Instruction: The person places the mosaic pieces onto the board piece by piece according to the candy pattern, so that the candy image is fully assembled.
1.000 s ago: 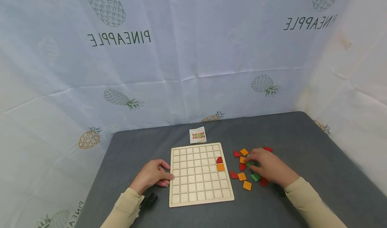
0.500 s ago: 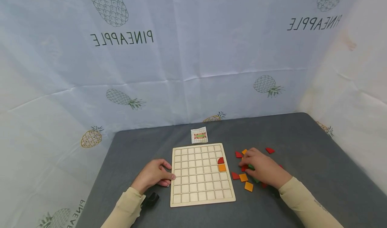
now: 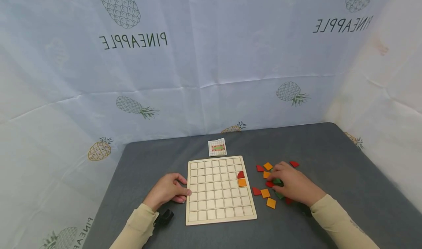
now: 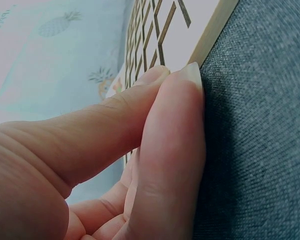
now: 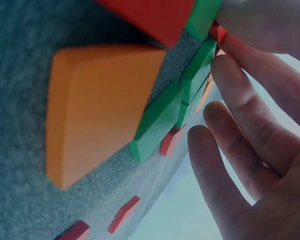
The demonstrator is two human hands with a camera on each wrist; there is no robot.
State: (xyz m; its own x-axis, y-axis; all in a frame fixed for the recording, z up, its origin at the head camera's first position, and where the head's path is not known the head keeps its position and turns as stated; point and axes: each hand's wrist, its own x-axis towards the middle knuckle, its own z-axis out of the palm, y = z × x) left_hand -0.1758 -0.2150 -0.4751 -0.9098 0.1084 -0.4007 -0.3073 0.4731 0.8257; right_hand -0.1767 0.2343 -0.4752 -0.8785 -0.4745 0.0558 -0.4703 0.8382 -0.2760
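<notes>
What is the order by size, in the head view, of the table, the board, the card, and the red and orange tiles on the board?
1. Table
2. Board
3. Card
4. Orange tile
5. Red tile, slightly smaller than the orange

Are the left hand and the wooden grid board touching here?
Touching. The left wrist view shows it: the left hand has its fingertips right against the edge of the wooden grid board, with no gap visible.
</notes>
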